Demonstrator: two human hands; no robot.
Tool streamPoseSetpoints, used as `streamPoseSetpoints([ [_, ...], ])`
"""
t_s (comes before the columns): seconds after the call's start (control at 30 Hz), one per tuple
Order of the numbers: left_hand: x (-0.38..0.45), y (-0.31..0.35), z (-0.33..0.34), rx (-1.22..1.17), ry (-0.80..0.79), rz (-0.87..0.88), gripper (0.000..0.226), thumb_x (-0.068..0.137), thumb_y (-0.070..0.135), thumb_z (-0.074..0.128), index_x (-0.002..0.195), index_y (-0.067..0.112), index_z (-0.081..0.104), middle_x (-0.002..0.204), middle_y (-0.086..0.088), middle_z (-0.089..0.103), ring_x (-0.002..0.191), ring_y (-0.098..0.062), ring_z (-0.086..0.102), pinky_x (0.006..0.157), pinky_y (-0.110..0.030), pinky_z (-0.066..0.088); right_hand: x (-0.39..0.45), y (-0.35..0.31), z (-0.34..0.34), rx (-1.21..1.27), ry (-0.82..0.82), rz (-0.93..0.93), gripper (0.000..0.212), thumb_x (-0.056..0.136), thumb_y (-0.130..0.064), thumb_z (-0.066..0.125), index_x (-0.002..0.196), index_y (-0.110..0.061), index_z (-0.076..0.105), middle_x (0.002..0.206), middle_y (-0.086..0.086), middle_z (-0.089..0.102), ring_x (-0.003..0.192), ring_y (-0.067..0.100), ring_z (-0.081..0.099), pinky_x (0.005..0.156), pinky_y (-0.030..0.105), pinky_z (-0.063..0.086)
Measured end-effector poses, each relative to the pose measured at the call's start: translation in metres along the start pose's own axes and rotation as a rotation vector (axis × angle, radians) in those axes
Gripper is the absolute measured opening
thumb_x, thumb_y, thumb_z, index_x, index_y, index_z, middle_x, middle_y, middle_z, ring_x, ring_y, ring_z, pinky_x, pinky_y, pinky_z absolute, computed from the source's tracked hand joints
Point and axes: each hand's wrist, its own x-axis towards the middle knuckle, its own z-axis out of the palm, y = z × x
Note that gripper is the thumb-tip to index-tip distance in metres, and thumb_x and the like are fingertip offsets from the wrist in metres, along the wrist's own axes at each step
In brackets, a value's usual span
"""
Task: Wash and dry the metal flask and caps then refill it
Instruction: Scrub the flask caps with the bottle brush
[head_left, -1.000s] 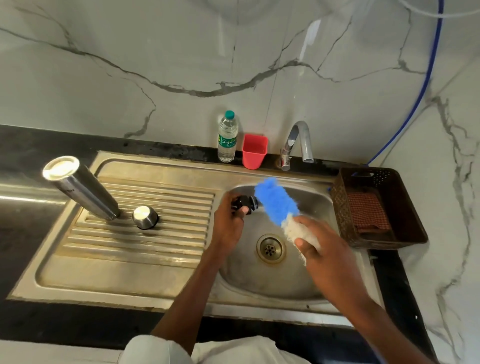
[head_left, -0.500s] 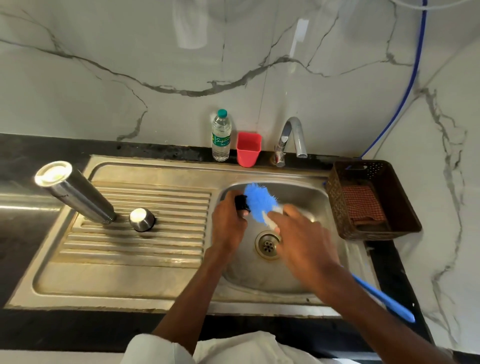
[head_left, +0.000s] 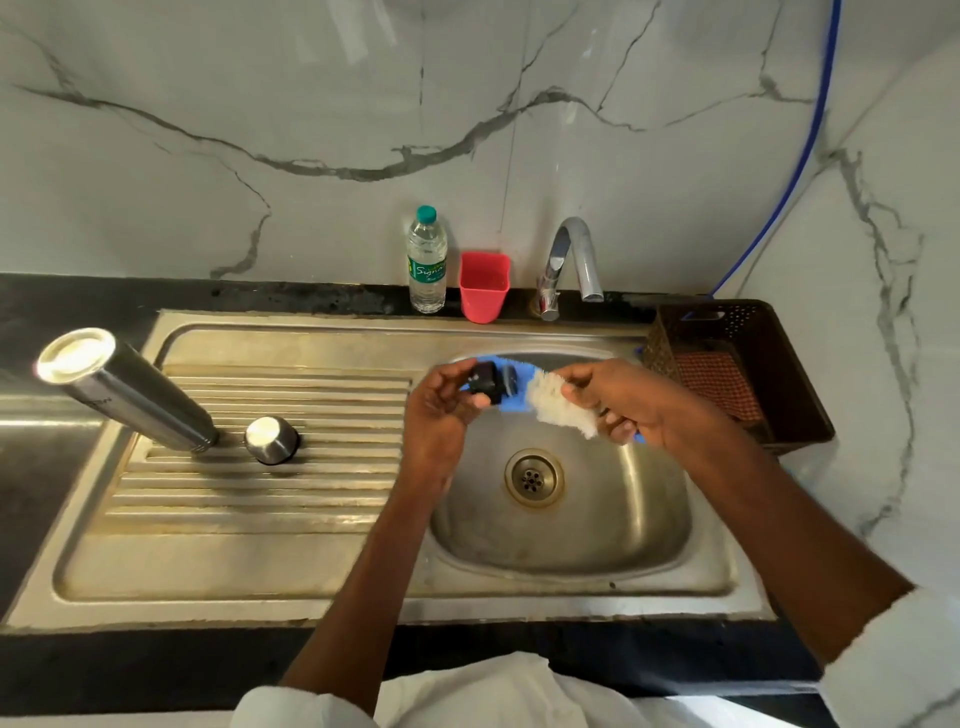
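Over the sink (head_left: 649, 582) — left grip (head_left: 441, 410) pinches black cap (head_left: 485, 387), right grip (head_left: 623, 402) clasps brush (head_left: 556, 402).

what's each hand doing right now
Left hand: holds the small black cap.
Right hand: grips the bottle brush near its bristles.

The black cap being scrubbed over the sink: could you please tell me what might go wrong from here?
1. The left hand holds the black cap only by the fingertips; a push from the brush in the right hand could knock it into the basin toward the drain.
2. The metal flask stands inverted on the ribbed drainboard, next to the steel cap; an elbow bump might topple it.
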Motion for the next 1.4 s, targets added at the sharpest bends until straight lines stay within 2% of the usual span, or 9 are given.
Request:
streamPoseSetpoints([
  [0.13,0.006,0.000,0.019,-0.086,0.209,-0.001,0.043,0.083,-0.018,0.071,0.116,0.007,0.059,0.114,-0.002,0.075,0.110,-0.017,0.073,0.090,-0.031,0.058,-0.005,0.029,0.036,0.608,-0.143,0.013,0.039,0.104,-0.002,0.044,0.137,-0.019,0.057,0.097,0.005,0.061,0.039,0.001,0.029,0.033,0.013,0.020],
  [0.3,0.007,-0.011,0.020,0.115,0.111,0.118,0.041,0.080,-0.014,0.068,0.112,0.008,0.057,0.121,-0.009,0.072,0.115,-0.026,0.070,0.098,-0.040,0.057,-0.011,0.053,0.075,1.066,-0.148,0.073,0.037,0.104,0.003,0.037,0.114,-0.021,0.063,0.084,-0.002,0.049,0.038,0.001,0.029,0.030,0.014,0.023],
  [0.4,-0.008,-0.019,0.024,0.250,0.045,0.150,0.045,0.083,-0.018,0.067,0.112,0.015,0.057,0.117,-0.006,0.072,0.110,-0.019,0.071,0.096,-0.035,0.058,-0.004,0.053,0.067,0.781,0.127,0.003,0.042,0.102,0.002,0.045,0.133,-0.020,0.062,0.105,0.005,0.059,0.041,0.003,0.034,0.033,0.016,0.026],
  [0.5,-0.005,-0.017,0.022,0.381,0.114,0.140,0.051,0.082,-0.022,0.059,0.099,0.026,0.055,0.098,0.003,0.072,0.093,-0.006,0.071,0.076,-0.025,0.058,-0.030,0.066,0.068,-0.124,0.493,-0.396,0.042,0.096,-0.013,0.065,0.134,-0.030,0.066,0.116,-0.007,0.065,0.077,0.010,0.062,0.065,0.022,0.050],
  [0.6,0.000,-0.019,0.020,0.364,0.076,0.079,0.053,0.083,-0.022,0.061,0.094,0.030,0.054,0.095,0.007,0.074,0.093,-0.004,0.072,0.076,-0.019,0.056,-0.055,0.082,0.074,-0.788,0.527,-0.557,0.056,0.093,-0.016,0.066,0.144,-0.036,0.054,0.132,-0.012,0.054,0.088,0.016,0.068,0.079,0.036,0.058],
  [0.87,-0.001,-0.021,0.017,-0.018,0.106,-0.089,0.038,0.083,-0.014,0.075,0.109,0.011,0.064,0.117,-0.015,0.076,0.114,-0.029,0.073,0.092,-0.043,0.060,-0.064,0.069,0.068,-0.935,0.481,-0.614,0.061,0.092,-0.014,0.060,0.147,-0.035,0.047,0.141,-0.015,0.043,0.081,0.023,0.069,0.074,0.042,0.060],
  [1.03,-0.011,-0.016,0.020,-0.184,-0.034,-0.137,0.030,0.093,-0.015,0.064,0.118,0.002,0.065,0.118,-0.012,0.077,0.119,-0.031,0.071,0.096,-0.040,0.061,-0.028,0.043,0.045,-0.448,0.539,-0.563,0.044,0.096,-0.015,0.063,0.136,-0.032,0.064,0.115,-0.008,0.064,0.089,0.014,0.065,0.076,0.031,0.052],
  [1.2,-0.005,-0.020,0.021,-0.707,0.057,-0.442,0.019,0.097,-0.006,0.059,0.115,0.001,0.061,0.117,-0.021,0.074,0.100,-0.033,0.078,0.091,-0.039,0.064,-0.002,0.043,0.042,0.572,0.067,-0.058,0.034,0.103,-0.002,0.048,0.128,-0.019,0.064,0.087,0.001,0.058,0.041,0.002,0.032,0.034,0.015,0.022],
  [1.4,-0.005,-0.019,0.029,-0.254,0.157,0.006,0.040,0.083,-0.024,0.067,0.108,0.007,0.062,0.113,-0.013,0.076,0.109,-0.022,0.071,0.088,-0.027,0.058,-0.033,0.056,0.064,0.794,-0.031,-0.017,0.031,0.103,-0.001,0.049,0.123,-0.017,0.066,0.090,0.004,0.064,0.043,0.003,0.030,0.032,0.016,0.024],
])
